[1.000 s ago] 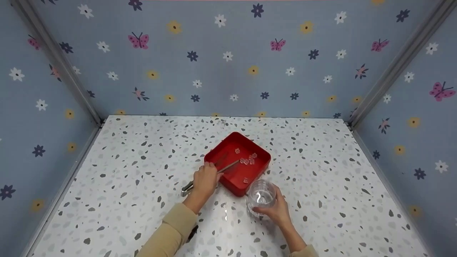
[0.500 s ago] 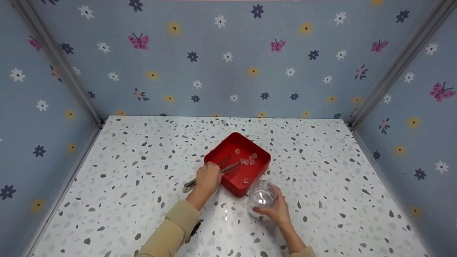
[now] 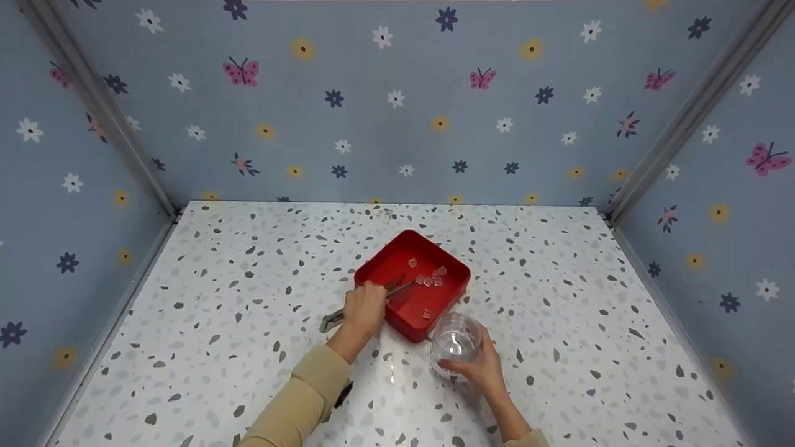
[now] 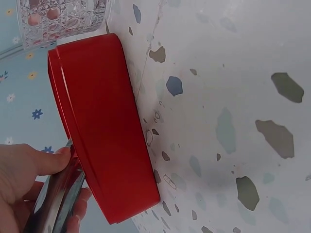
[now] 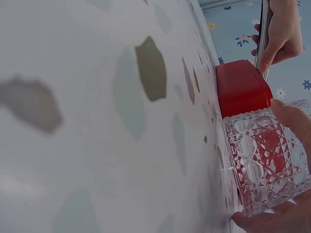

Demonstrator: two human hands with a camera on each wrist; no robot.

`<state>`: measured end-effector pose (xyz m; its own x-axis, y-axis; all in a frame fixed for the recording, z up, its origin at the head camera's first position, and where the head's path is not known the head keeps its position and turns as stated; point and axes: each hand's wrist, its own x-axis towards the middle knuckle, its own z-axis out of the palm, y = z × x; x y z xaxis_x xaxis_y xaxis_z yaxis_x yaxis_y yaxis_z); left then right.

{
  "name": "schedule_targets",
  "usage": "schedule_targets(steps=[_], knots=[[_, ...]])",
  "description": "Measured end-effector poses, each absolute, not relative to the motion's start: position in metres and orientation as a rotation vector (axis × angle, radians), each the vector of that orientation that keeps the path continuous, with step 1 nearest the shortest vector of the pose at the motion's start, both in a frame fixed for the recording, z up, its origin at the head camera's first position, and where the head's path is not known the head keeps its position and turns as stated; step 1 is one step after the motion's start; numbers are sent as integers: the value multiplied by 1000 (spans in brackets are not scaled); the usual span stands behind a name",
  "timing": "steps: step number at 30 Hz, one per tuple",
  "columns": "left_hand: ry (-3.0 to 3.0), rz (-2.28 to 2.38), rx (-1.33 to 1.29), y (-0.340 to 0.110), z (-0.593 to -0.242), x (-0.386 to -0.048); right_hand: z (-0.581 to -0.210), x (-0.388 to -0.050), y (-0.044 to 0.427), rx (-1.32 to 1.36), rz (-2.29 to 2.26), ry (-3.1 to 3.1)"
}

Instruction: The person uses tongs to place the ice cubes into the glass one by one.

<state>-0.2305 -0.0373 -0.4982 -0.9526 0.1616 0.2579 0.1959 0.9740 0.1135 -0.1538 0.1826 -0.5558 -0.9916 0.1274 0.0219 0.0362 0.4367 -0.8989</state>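
Metal tongs [image 3: 333,319] are gripped in my left hand [image 3: 365,307], at the near left rim of a square red tray [image 3: 408,323]; their tips reach inside, close to a cluster of small clear pieces [image 3: 428,281]. In the left wrist view the thumb and fingers of my left hand [image 4: 29,179] wrap the tongs [image 4: 57,199]. My right hand [image 3: 483,366] holds a clear patterned glass [image 3: 456,338] standing upright beside the tray's near corner. The right wrist view shows fingers [image 5: 291,119] around the cut-pattern glass [image 5: 267,160]. Whether the tongs touch a piece, I cannot tell.
The speckled white table [image 3: 248,347] extends around the tray. Blue flowered panels [image 3: 397,74] stand behind and at both sides, with grey metal posts [image 3: 105,112] at the corners. A small dark object [image 3: 343,395] shows beside the left sleeve.
My left hand has shifted slightly right with the tongs, whose arms appear closer together. The glass and my right hand have stayed in place.
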Motion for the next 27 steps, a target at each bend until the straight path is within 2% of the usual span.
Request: schedule_targets(steps=[18,27], knots=[[-2862,-111,-300,-32,-501,-230,-557,-155,182,-232,1585,-2636],[-2816,-154,-334,-31,-504,-229,-558,-156,184,-174,1534,-2634]])
